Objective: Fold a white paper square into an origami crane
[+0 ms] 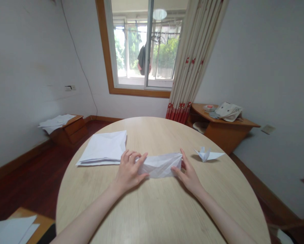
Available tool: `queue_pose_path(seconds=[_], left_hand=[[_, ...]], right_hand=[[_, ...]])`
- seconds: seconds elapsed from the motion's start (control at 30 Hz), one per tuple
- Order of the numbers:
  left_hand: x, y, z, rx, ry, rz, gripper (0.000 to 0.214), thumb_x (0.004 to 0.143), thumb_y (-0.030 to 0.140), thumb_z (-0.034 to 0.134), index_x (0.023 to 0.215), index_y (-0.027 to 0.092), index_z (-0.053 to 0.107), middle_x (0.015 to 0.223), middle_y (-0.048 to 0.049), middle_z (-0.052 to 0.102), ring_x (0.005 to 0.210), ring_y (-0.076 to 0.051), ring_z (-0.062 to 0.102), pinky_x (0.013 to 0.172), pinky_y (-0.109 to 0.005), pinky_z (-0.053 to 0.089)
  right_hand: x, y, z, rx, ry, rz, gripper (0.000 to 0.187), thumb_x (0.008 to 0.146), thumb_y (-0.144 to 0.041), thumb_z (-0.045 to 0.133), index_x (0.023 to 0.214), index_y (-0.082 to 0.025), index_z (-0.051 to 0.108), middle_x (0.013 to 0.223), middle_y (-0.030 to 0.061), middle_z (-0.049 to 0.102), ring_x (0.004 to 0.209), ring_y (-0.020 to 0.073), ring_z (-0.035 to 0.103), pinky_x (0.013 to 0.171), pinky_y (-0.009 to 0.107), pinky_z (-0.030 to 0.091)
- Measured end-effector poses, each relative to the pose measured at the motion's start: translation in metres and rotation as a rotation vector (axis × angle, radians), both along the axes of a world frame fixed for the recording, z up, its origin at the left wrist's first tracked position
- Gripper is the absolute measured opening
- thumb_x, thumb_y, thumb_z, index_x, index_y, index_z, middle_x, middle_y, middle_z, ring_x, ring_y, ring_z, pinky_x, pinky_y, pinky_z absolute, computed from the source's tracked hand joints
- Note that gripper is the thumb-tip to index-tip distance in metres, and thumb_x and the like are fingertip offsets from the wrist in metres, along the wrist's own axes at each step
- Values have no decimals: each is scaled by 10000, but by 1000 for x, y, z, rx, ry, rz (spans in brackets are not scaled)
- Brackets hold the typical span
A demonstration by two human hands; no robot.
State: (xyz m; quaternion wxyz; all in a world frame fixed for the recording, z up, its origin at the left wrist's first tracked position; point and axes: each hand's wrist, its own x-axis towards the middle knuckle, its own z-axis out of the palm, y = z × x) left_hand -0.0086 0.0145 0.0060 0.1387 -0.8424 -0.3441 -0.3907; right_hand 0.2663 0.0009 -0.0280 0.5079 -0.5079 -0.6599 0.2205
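Observation:
A creased white sheet of paper [162, 166], folded into a wide strip, is held just over the middle of the round table [152, 210]. Its left end sits between the thumb and fingers of my left hand [131, 169]. At the other end, my right hand [189, 173] grips the paper with the thumb in front and the fingers behind. Right of that hand stands a folded paper crane [205, 155]. A stack of white paper [105, 147] lies beyond my left hand, close to its fingers.
Behind the table on the right, a wooden corner cabinet [223, 132] bears a cloth bag [229, 112]. At the left wall stands a low drawer unit [75, 128] with papers on top. More white sheets [12, 230] lie at the lower left. A curtain [192, 61] hangs beside the window.

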Motion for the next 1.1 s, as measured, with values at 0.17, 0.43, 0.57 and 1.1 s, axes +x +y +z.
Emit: queue_pose_path(seconds=[0.17,0.43,0.57,1.1], left_hand=[[1,-6,5,20,-22,-25,618,775,449,705,1299,182,514,1082,-121,547,1008,-292,485,929,-484,393],[3,-15,10,-30,-108,-105,402,848,386,638,1208,233,548,1131,-108,567,1005,-248,563,848,-381,471],[5,-19,13,-58,-176,-135,285,833,355,651,1064,211,564,1092,-104,593,970,-239,588,823,-369,487],[8,-29,21,-119,-152,-151,254,831,454,645,869,203,640,1151,-111,592,971,-247,585,830,-397,466]], right_hand=[[-5,-9,10,128,-79,-74,641,877,-448,553,1443,-248,327,1410,128,457,1245,273,479,995,448,439],[-11,-19,14,190,14,-128,389,944,-451,424,1252,-220,481,1233,117,576,1130,250,550,951,411,443],[-14,-22,19,182,119,-79,312,950,-474,402,1120,-244,526,1094,87,614,1021,234,578,882,368,465],[-22,-29,30,224,129,-55,273,943,-463,431,883,-238,573,1020,69,556,998,228,534,863,349,438]])
